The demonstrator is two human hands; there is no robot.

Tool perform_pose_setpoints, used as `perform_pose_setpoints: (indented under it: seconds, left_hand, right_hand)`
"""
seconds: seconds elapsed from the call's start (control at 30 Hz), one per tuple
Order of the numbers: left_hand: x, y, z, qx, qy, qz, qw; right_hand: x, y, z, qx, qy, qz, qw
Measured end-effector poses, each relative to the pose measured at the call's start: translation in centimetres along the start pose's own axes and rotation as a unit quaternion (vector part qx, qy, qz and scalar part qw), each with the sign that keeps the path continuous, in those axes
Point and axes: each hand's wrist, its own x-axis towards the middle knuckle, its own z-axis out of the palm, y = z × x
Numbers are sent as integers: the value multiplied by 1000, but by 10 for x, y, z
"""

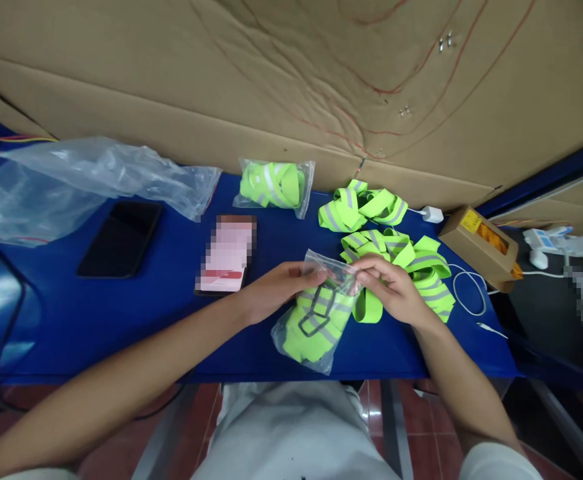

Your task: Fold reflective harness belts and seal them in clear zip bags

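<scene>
A clear zip-lock bag (277, 328) hangs between my two hands near the front edge of the blue table. Inside it lies a folded neon-yellow reflective strap (298, 343) with grey stripes and dark buckles. My left hand (286, 283) pinches the left side of the bag's mouth, fingers closed. At the top right corner of the mouth, my right hand (386, 283) grips the plastic between thumb and fingers. Just beyond and beside my right hand lie several loose reflective straps (428, 283), rolled in loops.
Another bagged strap (274, 185) lies at the back. On the left are a large clear plastic bag (96, 167), a dark phone (120, 239) and a lit phone (227, 253). A cardboard box (478, 247) and white cables (471, 303) lie right. A cardboard-covered wall (171, 73) stands behind.
</scene>
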Motion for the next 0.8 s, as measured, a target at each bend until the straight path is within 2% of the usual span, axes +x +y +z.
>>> perform_pose_setpoints:
  seconds: [0.1,0.17,0.23,0.33,0.5,0.6,0.7,0.8]
  left_hand:
    - [0,2,-1,10,25,38,999]
    - [0,3,-3,6,16,50,999]
    - [0,4,-5,8,-3,56,998]
    - [-1,5,-5,25,-7,62,998]
    - [-1,4,-1,24,30,64,997]
    - [-1,5,-1,43,58,83,994]
    - [-1,7,-2,55,88,99,990]
    - [-3,9,-4,36,94,91,991]
  right_hand:
    - [2,-5,-3,-68,38,-13,997]
    - [3,-6,-4,-136,76,-19,988]
    - [4,-7,-5,-159,95,-7,983]
    - [5,-7,-9,-125,87,31,988]
    - [5,-4,-18,-10,-1,98,995]
    - [7,-4,-18,55,2,119,991]
    - [7,-8,-14,56,14,116,992]
    - [6,-10,-13,59,14,139,988]
